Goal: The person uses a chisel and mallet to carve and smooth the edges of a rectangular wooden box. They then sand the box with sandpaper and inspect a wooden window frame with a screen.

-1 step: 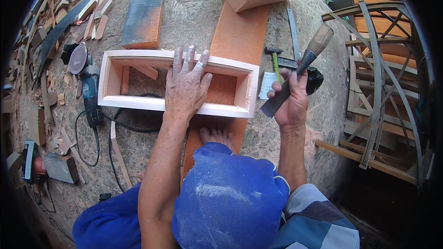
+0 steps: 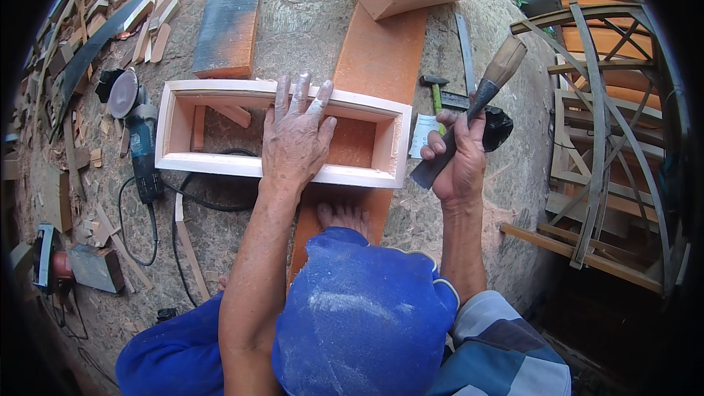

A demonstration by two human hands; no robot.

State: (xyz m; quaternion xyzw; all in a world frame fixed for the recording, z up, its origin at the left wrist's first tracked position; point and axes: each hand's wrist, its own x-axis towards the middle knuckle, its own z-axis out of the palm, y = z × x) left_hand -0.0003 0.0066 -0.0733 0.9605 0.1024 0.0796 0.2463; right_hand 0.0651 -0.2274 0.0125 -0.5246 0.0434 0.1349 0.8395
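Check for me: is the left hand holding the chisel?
No: the left hand lies flat across the pale wooden box frame, while the right hand grips the chisel.

The open box frame (image 2: pixel 220 165) is pale, bare, matt wood. The chisel (image 2: pixel 469 114) has a worn wooden handle and dull metal blade. The ground (image 2: pixel 315 22) is rough stone.

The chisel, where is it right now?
In the head view the chisel is right of centre, gripped in the right hand, blade angled down toward the right end of the wooden box frame, handle pointing up-right.
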